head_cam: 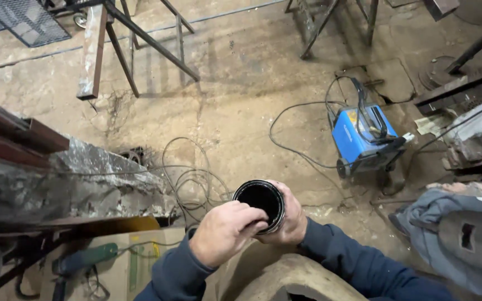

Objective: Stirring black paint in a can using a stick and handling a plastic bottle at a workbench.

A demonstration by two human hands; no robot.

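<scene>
Person stands over a dusty concrete workshop floor (241, 72), both hands together at an open round metal can with black inside (260, 202). Right hand (292, 218) is wrapped around the can's far side, fingers closed on the wall, holding it upright at chest height. Left hand (224, 231) sits on the near rim, fingertips curled over the can's edge, touching it; whether it grips cannot be told. Can sits between the two hands, mouth facing up. Dark blue sleeves on both arms. Below the hands, loose grey cables (193, 178) lie coiled on the floor. Well to the right, a blue box-shaped welding machine (364, 136). At lower left, a green power drill (82, 261) lies on cardboard.
</scene>
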